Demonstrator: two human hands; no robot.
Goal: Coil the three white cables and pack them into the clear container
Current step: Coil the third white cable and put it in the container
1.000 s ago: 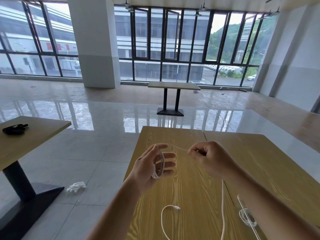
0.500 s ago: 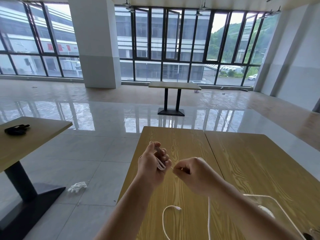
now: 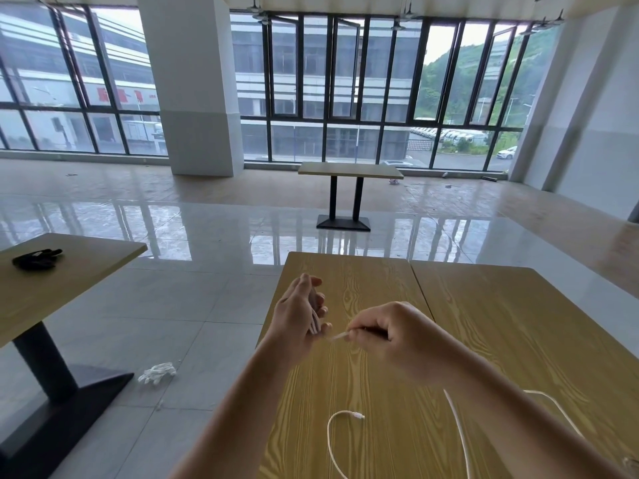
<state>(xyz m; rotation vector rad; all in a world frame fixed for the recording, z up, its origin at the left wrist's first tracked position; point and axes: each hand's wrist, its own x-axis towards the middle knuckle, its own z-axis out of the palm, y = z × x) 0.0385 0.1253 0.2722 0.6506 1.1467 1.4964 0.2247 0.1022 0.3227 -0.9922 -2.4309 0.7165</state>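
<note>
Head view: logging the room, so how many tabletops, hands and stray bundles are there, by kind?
Wooden tabletops: 4
Hands: 2, left hand and right hand, both holding the white cable
Black bundle on left tabletop: 1
White bundle on floor: 1
Total: 8

Large open room, daylight from a wall of black-framed windows (image 3: 345, 91) showing a grey building and a green hillside. Wide white pillar (image 3: 190, 84) stands left of centre. Glossy pale tile floor (image 3: 173, 229) mirrors the windows. Two wood-grain tables (image 3: 501, 323) pushed together up front, another table (image 3: 350, 170) far back on black legs, a third table (image 3: 69, 271) at left with a dark object (image 3: 36, 259) on it. White crumpled thing (image 3: 157, 372) on floor.
</note>
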